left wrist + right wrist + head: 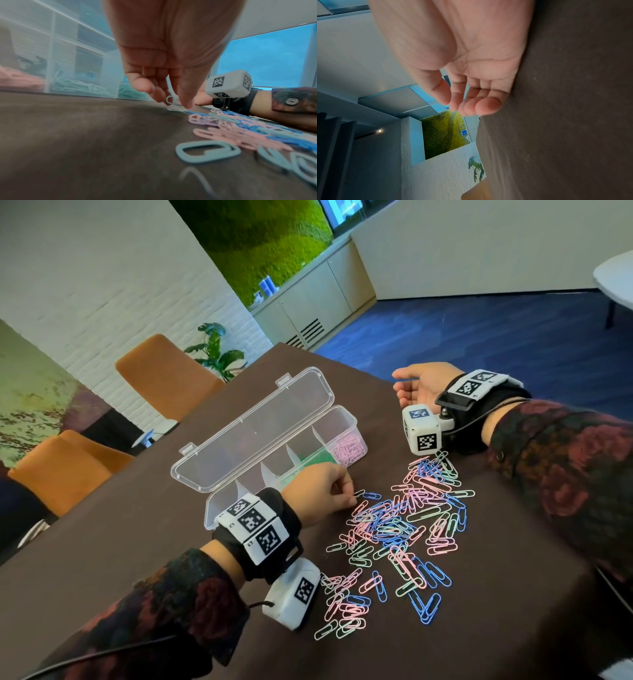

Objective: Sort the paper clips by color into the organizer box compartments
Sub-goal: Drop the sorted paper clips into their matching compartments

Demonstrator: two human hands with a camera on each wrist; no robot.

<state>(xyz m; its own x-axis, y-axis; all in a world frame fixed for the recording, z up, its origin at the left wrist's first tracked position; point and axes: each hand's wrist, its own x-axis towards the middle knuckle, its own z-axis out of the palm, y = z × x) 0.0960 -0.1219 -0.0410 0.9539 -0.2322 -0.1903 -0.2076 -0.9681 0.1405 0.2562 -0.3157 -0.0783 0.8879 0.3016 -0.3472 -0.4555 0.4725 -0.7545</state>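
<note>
A loose pile of pink, blue and pale green paper clips (404,525) is spread over the dark brown table. My left hand (352,496) is at the pile's near-left edge, fingertips down on the table. In the left wrist view, thumb and fingers of the left hand (173,102) pinch a pale green paper clip (169,99) standing up from the cloth. The clear organizer box (356,436) lies just behind that hand, lid open. It holds pink clips (347,448) in the far right compartment and green clips (317,458) beside them. My right hand (407,392) rests on its side, palm showing, fingers (488,106) relaxed and holding nothing.
The box's open lid (253,433) leans back toward the far side. Two orange chairs (164,378) stand past the table's left edge. The table's far corner (284,347) is close behind the box. Bare cloth (137,542) lies left of the pile.
</note>
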